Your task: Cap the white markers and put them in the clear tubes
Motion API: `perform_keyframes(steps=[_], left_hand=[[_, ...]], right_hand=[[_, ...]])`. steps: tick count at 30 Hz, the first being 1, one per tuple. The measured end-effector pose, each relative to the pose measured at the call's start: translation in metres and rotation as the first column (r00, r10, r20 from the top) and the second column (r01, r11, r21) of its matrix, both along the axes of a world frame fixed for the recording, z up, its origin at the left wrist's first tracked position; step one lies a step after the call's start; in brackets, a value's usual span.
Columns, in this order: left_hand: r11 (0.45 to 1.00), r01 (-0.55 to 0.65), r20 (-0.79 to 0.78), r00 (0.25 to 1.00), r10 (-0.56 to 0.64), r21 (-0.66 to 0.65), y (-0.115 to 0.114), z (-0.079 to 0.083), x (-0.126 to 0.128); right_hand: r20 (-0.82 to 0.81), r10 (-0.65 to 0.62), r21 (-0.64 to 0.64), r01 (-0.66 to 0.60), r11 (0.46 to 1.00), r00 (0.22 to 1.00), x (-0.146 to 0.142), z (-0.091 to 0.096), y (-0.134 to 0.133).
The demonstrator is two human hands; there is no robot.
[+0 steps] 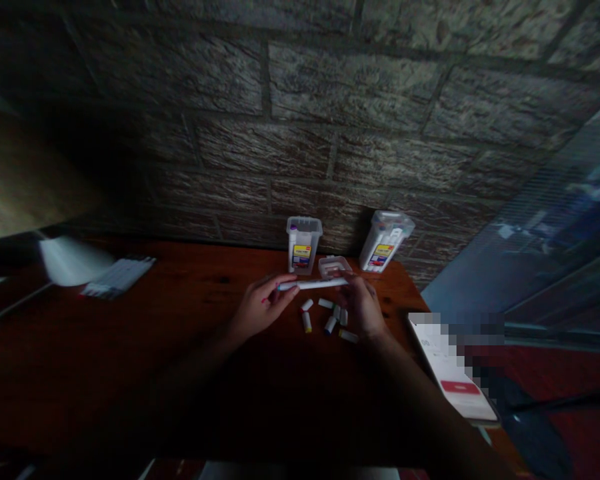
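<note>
A white marker (323, 285) lies level between my two hands above the table. My left hand (263, 305) pinches its left end, where a teal tip or band shows. My right hand (364, 303) closes around the other end, which is partly hidden by the fingers. Below the marker, several loose white marker caps (331, 325) with coloured ends lie scattered on the wood. Behind it stands a clear plastic box (304, 247) without its lid, holding a purple-ended marker. Its likely lid, a small clear tray-like piece (334, 267), lies beside that box.
A second clear box (384, 243) full of markers stands to the right by the wall. A tablet or phone (453, 367) with a lit screen lies at the table's right edge. At left are a flat pack (120, 277) and a blurred lamp (70, 260). A brick wall (300, 120) rises behind.
</note>
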State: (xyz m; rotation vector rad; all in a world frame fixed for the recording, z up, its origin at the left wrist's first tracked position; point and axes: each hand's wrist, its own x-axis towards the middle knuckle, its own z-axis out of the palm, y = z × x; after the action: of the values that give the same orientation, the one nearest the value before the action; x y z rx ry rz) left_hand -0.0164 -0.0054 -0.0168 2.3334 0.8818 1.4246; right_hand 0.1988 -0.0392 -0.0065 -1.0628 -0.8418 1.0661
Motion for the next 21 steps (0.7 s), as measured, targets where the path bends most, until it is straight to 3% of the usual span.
perform_keyframes(steps=[21], left_hand=[[0.994,0.104,0.050,0.993,-0.106,0.041,0.0005,0.0001,0.0010]], right_hand=[[-0.007,0.016,0.018,-0.016,1.000,1.000,-0.0009,-0.0028,-0.0005]])
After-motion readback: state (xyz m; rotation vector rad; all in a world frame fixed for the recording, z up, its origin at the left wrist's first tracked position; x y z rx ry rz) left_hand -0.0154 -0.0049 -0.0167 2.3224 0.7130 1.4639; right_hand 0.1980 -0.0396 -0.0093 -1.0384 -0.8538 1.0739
